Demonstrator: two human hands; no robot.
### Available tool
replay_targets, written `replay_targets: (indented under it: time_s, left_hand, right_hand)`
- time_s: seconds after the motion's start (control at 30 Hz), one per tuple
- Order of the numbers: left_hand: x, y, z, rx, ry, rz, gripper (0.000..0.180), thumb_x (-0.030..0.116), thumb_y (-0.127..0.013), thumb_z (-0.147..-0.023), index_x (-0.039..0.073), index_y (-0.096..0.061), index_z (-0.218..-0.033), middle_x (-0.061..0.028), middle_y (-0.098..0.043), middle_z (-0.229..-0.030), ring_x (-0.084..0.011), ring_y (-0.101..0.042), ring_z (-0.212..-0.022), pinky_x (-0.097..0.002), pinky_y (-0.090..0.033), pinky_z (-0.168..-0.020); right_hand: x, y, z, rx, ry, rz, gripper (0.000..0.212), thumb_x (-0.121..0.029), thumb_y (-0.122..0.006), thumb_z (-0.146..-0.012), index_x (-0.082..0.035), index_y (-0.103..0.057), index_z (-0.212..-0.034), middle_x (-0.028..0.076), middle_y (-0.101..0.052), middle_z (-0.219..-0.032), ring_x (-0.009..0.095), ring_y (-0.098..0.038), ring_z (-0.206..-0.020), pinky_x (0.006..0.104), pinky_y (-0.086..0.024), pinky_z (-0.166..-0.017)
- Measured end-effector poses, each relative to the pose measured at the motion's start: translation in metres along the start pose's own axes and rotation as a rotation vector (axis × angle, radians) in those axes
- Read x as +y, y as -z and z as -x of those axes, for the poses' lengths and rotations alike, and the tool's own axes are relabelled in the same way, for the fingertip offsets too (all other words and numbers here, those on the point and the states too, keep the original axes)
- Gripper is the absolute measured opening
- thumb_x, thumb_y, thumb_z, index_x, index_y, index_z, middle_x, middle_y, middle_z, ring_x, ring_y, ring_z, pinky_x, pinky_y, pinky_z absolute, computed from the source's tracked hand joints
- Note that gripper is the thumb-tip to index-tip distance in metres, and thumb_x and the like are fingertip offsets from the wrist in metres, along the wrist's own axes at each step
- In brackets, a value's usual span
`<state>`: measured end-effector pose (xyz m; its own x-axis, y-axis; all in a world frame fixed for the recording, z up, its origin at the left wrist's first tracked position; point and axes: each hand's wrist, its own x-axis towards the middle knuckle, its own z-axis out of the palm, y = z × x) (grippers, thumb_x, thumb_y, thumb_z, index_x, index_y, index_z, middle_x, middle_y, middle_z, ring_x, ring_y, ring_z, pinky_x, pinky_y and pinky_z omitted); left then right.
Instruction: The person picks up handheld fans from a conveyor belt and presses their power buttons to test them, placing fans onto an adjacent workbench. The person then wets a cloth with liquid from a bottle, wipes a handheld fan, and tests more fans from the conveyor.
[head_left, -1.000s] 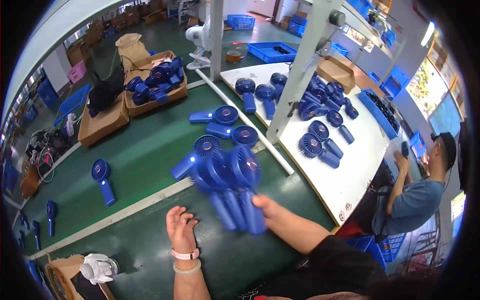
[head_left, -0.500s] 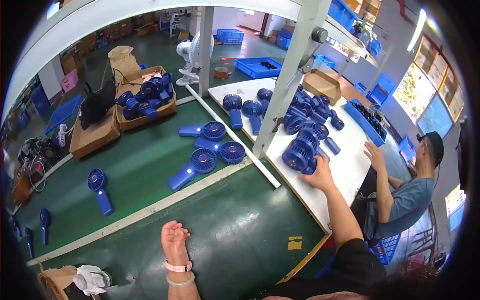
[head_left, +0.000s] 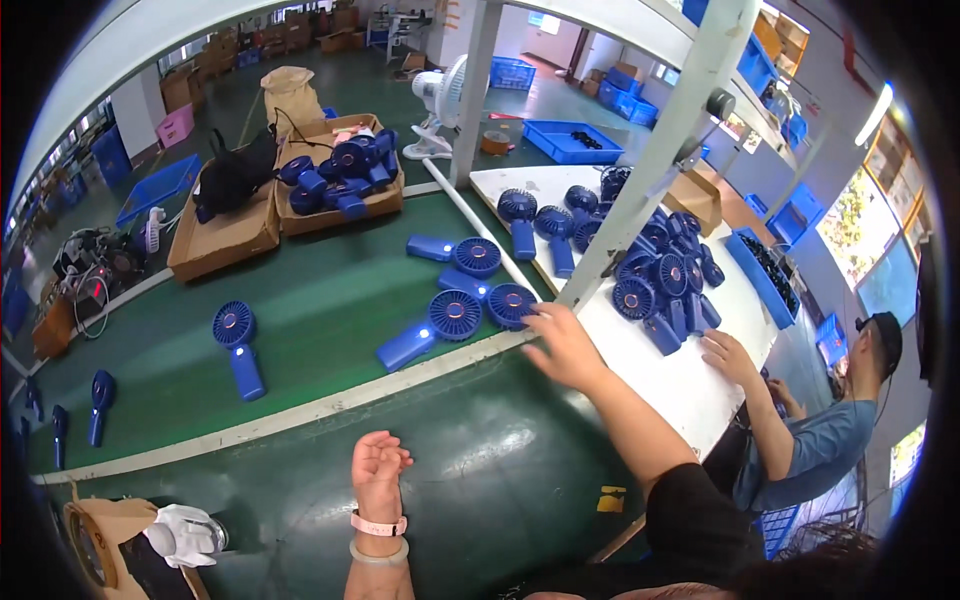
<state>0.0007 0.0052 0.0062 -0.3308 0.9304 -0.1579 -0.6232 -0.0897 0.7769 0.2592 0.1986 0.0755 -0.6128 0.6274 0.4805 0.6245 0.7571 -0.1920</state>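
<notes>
My right hand reaches over the near edge of the green conveyor belt, fingers spread, at the rim of a blue handheld fan; whether the fingertips touch it I cannot tell. Beside that fan lie two more blue handheld fans, one with a lit spot on its handle and one farther back. My left hand, palm up with fingers loosely curled, holds nothing in front of the belt. A pink band and a pale bangle circle its wrist. Farther left on the belt rests a single fan.
A white table at right bears a heap of blue fans. A grey post rises between belt and table. A co-worker sits at right, one hand near the heap. Cardboard trays stand across the belt.
My right hand has let go of fans at the table heap and moved left to the fans on the belt. The view has shifted; the left hand keeps much the same pose.
</notes>
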Motion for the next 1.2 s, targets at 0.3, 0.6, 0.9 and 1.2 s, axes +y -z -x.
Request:
replay_targets:
  time_s: [0.3,0.6,0.9,1.2]
  left_hand:
    - [-0.006,0.004,-0.005,-0.002,-0.056,0.122,0.030,-0.007,-0.054,-0.078,0.005,-0.048,-0.105,-0.0048,-0.055,-0.094,-0.0144,-0.057,-0.079,-0.0279,-0.050,-0.070]
    - [0.002,-0.002,-0.001,-0.107,-0.420,-0.441,0.073,0.000,-0.070,-0.063,0.006,-0.040,-0.130,-0.0090,-0.031,-0.133,-0.0211,-0.034,-0.122,-0.0325,-0.032,-0.098]
    - [-0.001,0.001,-0.001,-0.280,0.018,0.070,0.058,0.040,-0.045,-0.090,0.004,-0.031,-0.134,-0.0169,-0.052,-0.113,-0.0203,-0.058,-0.084,-0.0310,-0.050,-0.071]
    - [0.009,-0.003,0.000,-0.184,0.031,0.275,0.051,0.033,-0.057,-0.085,0.003,-0.039,-0.122,-0.0136,-0.053,-0.107,-0.0208,-0.056,-0.087,-0.0348,-0.049,-0.073]
  right_hand:
    - [-0.021,-0.065,-0.099,-0.531,-0.099,0.115,0.079,-0.039,-0.073,-0.063,-0.013,-0.040,-0.130,0.020,-0.038,-0.130,0.037,-0.033,-0.124,0.0485,-0.028,-0.101]
    - [-0.137,0.029,-0.078,-0.317,0.191,-0.208,0.065,-0.020,-0.076,-0.056,-0.009,-0.050,-0.115,0.020,-0.045,-0.118,0.038,-0.050,-0.105,0.0400,-0.045,-0.086]
    - [-0.072,-0.037,-0.072,0.035,-0.164,-0.626,0.054,-0.018,-0.067,-0.074,-0.005,-0.045,-0.122,0.017,-0.040,-0.130,0.029,-0.039,-0.120,0.0384,-0.036,-0.096]
    - [-0.002,-0.080,-0.064,-0.262,-0.470,0.228,0.060,-0.041,-0.064,-0.071,-0.015,-0.049,-0.123,0.020,-0.041,-0.130,0.038,-0.036,-0.120,0.0507,-0.030,-0.096]
